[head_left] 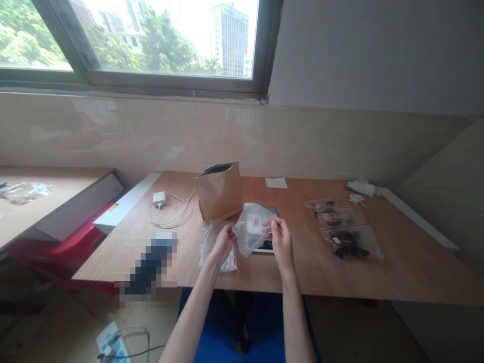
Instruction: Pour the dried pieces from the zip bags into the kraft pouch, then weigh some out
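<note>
both hands are at the middle of the wooden table (pixel 378 272), and between them hangs a small clear plastic bag (pixel 251 227), lifted just off the surface. the left hand (pixel 223 242) pinches the bag's edge at its 9 o'clock side, fingers closed on the film. the right hand (pixel 280 241) grips the opposite edge at 3 o'clock with its fingertips. the bag looks empty apart from a pale label or slip, and whether its mouth is parted is too small to tell.

under the bag, toward 5 o'clock, lies a flat dark device (pixel 266 245), partly hidden. a loose stack of more clear bags (pixel 212 249) rests on the table beneath the left hand, at 7 o'clock. a brown paper bag (pixel 220 192) stands upright and open at 11 o'clock, just behind the clear one. well apart at 3 o'clock lie filled zip bags (pixel 350 242) with dark contents. a white charger with its cable (pixel 159 198) sits at 10 o'clock, and a white slip of paper (pixel 276 183) at 1 o'clock.

by my reading, the step in hand is working the bag's mouth, one hand on each side. any next move calls for keeping both pinches on the thin, slippery film and holding the bag over the flat device, near the paper bag's opening.
</note>
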A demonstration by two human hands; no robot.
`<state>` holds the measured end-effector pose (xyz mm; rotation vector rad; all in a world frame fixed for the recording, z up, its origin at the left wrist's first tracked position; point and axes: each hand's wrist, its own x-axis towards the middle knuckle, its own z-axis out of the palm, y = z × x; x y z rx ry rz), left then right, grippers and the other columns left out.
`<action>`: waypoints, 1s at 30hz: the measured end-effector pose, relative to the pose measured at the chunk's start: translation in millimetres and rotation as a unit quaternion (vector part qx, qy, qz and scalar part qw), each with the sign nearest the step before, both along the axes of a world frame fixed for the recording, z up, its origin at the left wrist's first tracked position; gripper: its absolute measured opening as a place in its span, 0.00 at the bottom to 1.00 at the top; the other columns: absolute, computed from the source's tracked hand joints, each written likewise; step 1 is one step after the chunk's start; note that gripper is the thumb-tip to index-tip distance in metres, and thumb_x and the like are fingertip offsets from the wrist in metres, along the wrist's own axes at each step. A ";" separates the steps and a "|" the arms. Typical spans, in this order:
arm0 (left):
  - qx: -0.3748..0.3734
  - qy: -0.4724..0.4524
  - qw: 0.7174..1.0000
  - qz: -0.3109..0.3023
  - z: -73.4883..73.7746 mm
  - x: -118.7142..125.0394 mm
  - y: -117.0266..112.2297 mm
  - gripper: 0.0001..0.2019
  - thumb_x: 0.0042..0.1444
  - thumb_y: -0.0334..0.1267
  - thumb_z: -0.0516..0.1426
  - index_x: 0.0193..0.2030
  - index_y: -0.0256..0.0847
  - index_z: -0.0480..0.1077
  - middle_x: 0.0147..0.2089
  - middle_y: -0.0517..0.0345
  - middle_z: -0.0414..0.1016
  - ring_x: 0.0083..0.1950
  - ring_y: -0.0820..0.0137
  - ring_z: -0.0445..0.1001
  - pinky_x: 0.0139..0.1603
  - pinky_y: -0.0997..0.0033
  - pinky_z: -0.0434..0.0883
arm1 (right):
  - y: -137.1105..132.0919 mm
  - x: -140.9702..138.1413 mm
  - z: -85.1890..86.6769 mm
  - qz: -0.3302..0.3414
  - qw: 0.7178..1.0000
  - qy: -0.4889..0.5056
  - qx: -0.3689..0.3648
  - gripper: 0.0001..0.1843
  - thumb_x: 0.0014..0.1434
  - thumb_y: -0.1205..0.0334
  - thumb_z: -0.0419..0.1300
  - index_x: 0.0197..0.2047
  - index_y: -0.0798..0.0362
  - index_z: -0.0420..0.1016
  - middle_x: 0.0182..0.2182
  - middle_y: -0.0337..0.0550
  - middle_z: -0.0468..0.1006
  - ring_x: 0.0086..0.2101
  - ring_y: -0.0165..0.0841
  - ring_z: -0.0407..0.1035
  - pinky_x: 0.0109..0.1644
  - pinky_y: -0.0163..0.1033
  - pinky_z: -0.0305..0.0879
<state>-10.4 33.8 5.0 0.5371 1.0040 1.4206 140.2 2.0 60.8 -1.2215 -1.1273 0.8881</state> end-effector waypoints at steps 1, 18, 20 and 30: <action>-0.002 0.009 1.000 -0.003 5.9 -3.9 -1.0 0.04 0.48 0.32 0.55 0.27 0.38 0.72 0.26 0.57 0.73 0.27 0.73 0.71 0.30 0.75 0.66 | -1.0 2.0 1.3 -0.006 1.000 -0.002 -0.001 0.14 0.58 0.49 0.50 0.33 0.51 0.63 0.31 0.41 0.72 0.30 0.32 0.68 0.35 0.37 0.66; 0.112 0.285 0.952 -0.029 54.5 -5.7 -45.2 0.15 0.50 0.48 0.58 0.24 0.40 0.63 0.22 0.66 0.61 0.20 0.79 0.57 0.21 0.79 0.55 | -3.4 -32.5 -10.5 -0.054 0.994 -0.088 0.033 0.16 0.62 0.45 0.44 0.35 0.50 0.58 0.27 0.40 0.70 0.30 0.34 0.68 0.39 0.40 0.64; 0.116 0.284 0.952 -0.016 53.4 -8.8 -45.4 0.15 0.48 0.48 0.60 0.24 0.39 0.65 0.22 0.65 0.61 0.23 0.77 0.59 0.23 0.79 0.57 | -2.7 -33.0 -11.4 -0.044 0.995 -0.087 0.023 0.17 0.62 0.45 0.43 0.35 0.50 0.58 0.26 0.39 0.70 0.29 0.34 0.68 0.37 0.40 0.65; 0.041 0.245 0.967 0.058 53.4 -28.7 -48.0 0.17 0.47 0.51 0.60 0.32 0.40 0.64 0.23 0.67 0.61 0.17 0.80 0.55 0.16 0.79 0.53 | -18.0 -19.0 -1.0 0.355 0.909 0.020 -0.218 0.35 0.55 0.43 0.56 0.59 0.46 0.47 0.44 0.47 0.73 0.20 0.28 0.71 0.18 0.33 0.68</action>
